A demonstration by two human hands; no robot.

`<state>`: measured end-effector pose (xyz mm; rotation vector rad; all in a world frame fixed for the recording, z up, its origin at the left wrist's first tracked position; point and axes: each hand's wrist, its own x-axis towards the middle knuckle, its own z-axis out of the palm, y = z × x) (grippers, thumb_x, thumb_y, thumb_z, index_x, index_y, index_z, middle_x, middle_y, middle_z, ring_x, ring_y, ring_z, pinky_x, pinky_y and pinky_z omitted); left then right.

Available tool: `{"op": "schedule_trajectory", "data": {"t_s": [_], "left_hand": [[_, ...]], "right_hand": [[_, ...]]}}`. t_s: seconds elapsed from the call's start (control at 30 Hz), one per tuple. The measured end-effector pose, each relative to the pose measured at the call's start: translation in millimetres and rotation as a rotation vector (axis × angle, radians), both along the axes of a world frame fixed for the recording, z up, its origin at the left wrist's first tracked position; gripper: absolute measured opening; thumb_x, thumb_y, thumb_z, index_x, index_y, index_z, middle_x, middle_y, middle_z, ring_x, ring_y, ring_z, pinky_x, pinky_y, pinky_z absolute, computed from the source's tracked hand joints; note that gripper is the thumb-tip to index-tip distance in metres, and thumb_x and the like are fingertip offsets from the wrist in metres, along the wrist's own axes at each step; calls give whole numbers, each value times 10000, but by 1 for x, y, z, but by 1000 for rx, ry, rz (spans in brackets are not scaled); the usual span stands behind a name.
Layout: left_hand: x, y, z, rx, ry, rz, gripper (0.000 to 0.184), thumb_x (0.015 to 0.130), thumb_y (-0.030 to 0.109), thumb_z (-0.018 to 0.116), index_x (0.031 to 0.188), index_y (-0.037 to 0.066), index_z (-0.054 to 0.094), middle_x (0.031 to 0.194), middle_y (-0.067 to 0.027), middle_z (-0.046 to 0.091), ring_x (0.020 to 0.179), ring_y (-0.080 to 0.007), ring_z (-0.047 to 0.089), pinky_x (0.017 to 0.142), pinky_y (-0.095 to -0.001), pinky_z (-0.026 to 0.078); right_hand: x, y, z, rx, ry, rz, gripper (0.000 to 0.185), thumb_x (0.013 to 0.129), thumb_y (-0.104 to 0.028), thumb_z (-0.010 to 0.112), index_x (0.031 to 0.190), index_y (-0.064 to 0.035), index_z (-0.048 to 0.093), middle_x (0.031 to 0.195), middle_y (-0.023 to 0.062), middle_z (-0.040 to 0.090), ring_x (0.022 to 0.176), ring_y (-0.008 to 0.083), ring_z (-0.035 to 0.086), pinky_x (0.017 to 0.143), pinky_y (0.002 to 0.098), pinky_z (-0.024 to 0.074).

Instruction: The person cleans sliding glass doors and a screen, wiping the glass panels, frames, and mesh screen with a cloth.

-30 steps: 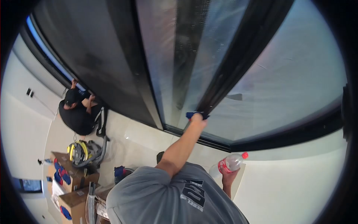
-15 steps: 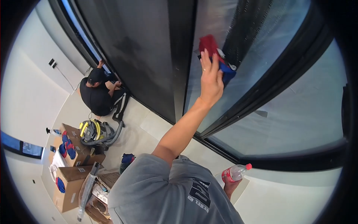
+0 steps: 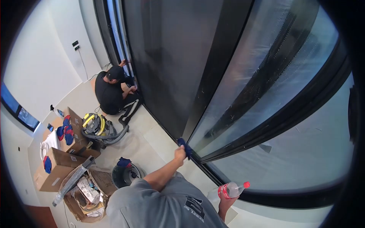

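Left hand point(image 3: 180, 154) closed on cloth point(image 3: 188, 149), right point(image 3: 227, 202) on bottle point(image 3: 232, 188)

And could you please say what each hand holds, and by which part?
Left hand: a dark blue cloth, exact part unclear. Right hand: a bottle, at its red label.

Glossy plastic bottle point(image 3: 232, 187), matt cloth point(image 3: 188, 150), matt frame point(image 3: 285, 119) possibly metal

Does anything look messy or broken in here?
Yes: the open brown cardboard box beside the dark round bucket looks messy, because its edges seem ragged and jumbled pale scraps fill it.
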<state>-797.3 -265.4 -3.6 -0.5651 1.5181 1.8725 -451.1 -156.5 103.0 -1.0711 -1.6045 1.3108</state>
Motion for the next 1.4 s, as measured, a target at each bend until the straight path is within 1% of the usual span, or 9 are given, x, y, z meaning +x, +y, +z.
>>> {"op": "schedule_trajectory", "data": {"t_s": [0.53, 0.63, 0.7, 0.83, 0.97, 1.1, 1.23, 1.3, 1.4], "left_hand": [[-126, -72, 52, 209, 222, 172, 306, 1064, 191, 416, 1153, 59, 677, 880, -31, 658, 695, -99, 558, 581, -276, 425], [-194, -25, 179, -39, 781, 16, 451, 1109, 203, 436, 1465, -72, 474, 1135, -141, 704, 1002, -176, 652, 907, -318, 513], [-234, 13, 250, -53, 1477, -32, 474, 1029, 110, 511, 1459, -83, 461, 1601, -330, 325, 1508, -425, 333, 1237, -447, 252], [-290, 43, 415, -39, 2223, -181, 637, 938, 181, 638, 1525, 29, 445, 1640, -348, 202, 1507, -599, 143, 1227, -632, 165], [-401, 32, 520, -231, 2212, 317, 607, 1037, 241, 534, 1590, 59, 364, 1631, -335, 250, 1532, -531, 159, 1243, -587, 148], [-480, 26, 453, -219, 1826, 504, 594, 1104, 257, 408, 1605, -18, 246, 1655, -353, 138, 1537, -527, 120, 1255, -560, 120], [-360, 29, 302, 9, 1626, 89, 594, 948, 82, 540, 1360, -291, 333, 1605, -465, 8, 1490, -651, 6, 1235, -645, 62], [-291, 31, 245, -330, 1807, -391, 485, 886, 161, 644, 1182, -218, 574, 1551, -510, 147, 1427, -739, 54, 1200, -717, 80], [-282, 40, 299, -120, 2109, -424, 427, 840, 270, 753, 1197, 53, 666, 1541, -364, 345, 1418, -602, 321, 1166, -665, 274]], "right_hand": [[-64, -17, 43, -63, -417, 392, 936, 651, -165, 949, 1384, -1, 390, 1240, 156, 632, 1147, 266, 649, 1001, 415, 522], [-130, -27, 71, -60, -407, 371, 970, 633, -174, 962, 1397, -4, 389, 1243, 158, 632, 1143, 268, 649, 999, 405, 523], [-174, -31, 81, -20, -397, 356, 989, 628, -203, 973, 1402, -2, 391, 1253, 163, 631, 1150, 270, 647, 1004, 401, 518], [-234, -38, 67, -2, -322, 335, 1023, 625, -265, 991, 1406, 7, 389, 1265, 168, 628, 1160, 262, 644, 1009, 400, 510], [-274, -62, 56, -75, -114, 272, 942, 637, -176, 972, 1361, 11, 398, 1266, 152, 620, 1175, 241, 633, 1020, 403, 513], [-285, -79, 61, -119, -152, 225, 896, 651, -113, 945, 1349, 6, 396, 1267, 146, 614, 1170, 239, 637, 1033, 405, 519], [-279, -87, 48, -152, -205, 250, 917, 636, -135, 954, 1353, 6, 400, 1273, 151, 617, 1177, 239, 636, 1036, 404, 516], [-279, -85, 48, -131, -246, 254, 933, 634, -158, 960, 1360, 5, 398, 1275, 152, 618, 1182, 243, 634, 1040, 407, 511], [-290, -86, 67, -124, -237, 219, 952, 629, -194, 974, 1361, 2, 397, 1274, 155, 615, 1181, 259, 633, 1039, 411, 508]]}}
